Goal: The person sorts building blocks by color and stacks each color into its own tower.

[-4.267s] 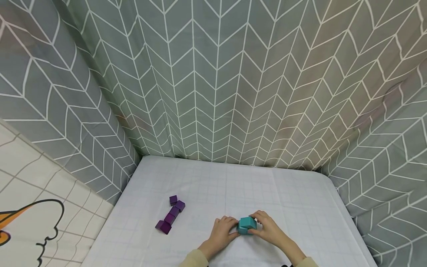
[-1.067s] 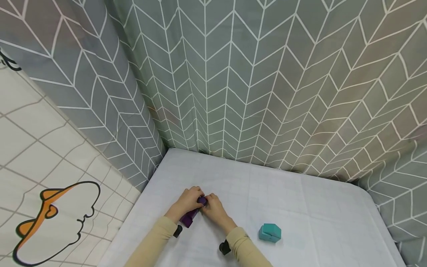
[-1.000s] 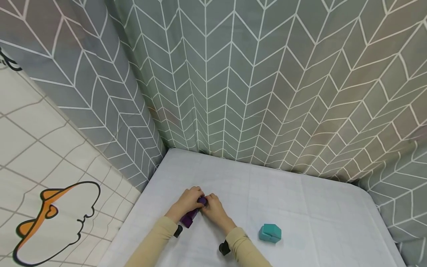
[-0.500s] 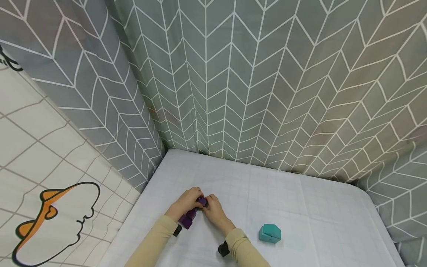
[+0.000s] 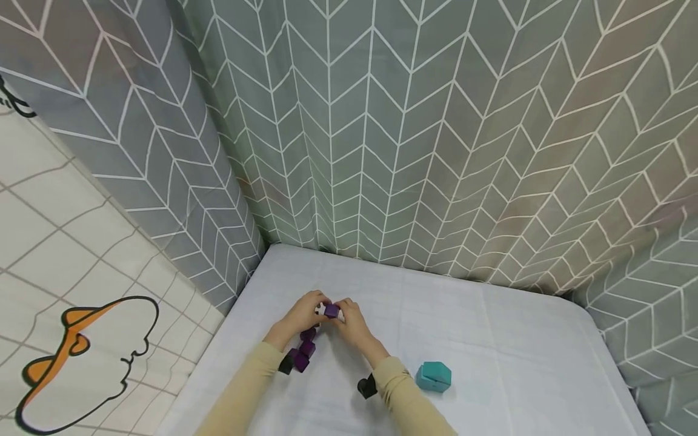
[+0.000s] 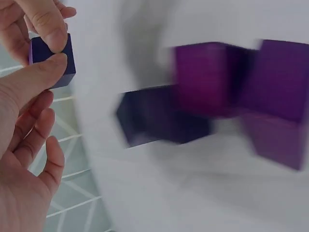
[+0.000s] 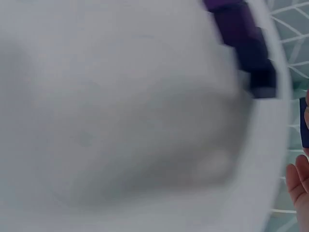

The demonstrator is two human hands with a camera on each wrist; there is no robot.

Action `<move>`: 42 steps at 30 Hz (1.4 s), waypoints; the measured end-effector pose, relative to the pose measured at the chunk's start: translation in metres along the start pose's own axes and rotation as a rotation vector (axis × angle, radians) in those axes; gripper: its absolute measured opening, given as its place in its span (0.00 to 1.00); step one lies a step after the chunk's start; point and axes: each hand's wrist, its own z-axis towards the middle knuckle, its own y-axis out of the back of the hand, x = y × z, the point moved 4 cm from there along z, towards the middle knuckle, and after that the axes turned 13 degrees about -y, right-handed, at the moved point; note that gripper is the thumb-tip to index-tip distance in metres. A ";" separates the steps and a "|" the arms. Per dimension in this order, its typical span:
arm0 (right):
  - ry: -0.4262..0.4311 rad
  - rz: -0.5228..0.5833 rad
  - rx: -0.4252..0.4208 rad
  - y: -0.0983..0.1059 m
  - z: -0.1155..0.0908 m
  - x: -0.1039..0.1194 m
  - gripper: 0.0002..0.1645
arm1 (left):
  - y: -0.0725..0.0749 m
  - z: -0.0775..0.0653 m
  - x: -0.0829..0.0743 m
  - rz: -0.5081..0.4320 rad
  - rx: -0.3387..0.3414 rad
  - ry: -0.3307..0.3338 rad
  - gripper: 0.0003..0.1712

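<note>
The left hand (image 5: 305, 312), leftmost in the head view, pinches a purple cube (image 5: 331, 310) between thumb and curled fingers. A bent row of purple blocks (image 5: 304, 351) lies on the table (image 5: 392, 297) just beside it, on the near side of the held cube. The cube sits between the hands, apart from the row, and the right hand (image 5: 353, 327) grips its other side, thumb and fingers also bent in. Well apart, farther right, stands a teal block (image 5: 433, 376) that neither hand touches. The cube looks small for two sets of fingertips, so the likeliest slip is fingers crowding each other and letting it drop, perhaps onto the row. A low sweep of the left wrist, with its black wrist camera (image 5: 286, 363) close by the row, could also knock those blocks askew. The left wrist view alone shows fingertips pressed on the cube's dark face, with the patterned curtain (image 6: 82, 193) behind; there the row is blurred. The right wrist view catches the cube only as a sliver at its edge, and only the head view shows the teal block clearly.
</note>
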 end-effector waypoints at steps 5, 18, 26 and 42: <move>0.085 -0.003 -0.022 0.036 0.020 0.020 0.16 | 0.033 0.017 -0.007 -0.043 -0.117 -0.069 0.18; 0.238 -0.028 -0.023 0.109 0.029 0.057 0.16 | 0.088 0.038 -0.044 -0.099 -0.202 -0.140 0.20; 0.259 -0.040 -0.021 0.123 0.004 0.067 0.16 | 0.081 0.024 -0.057 -0.242 -0.240 -0.156 0.19; 0.200 0.113 -0.005 0.080 -0.053 0.038 0.16 | 0.037 -0.026 -0.082 -0.396 -0.230 -0.075 0.19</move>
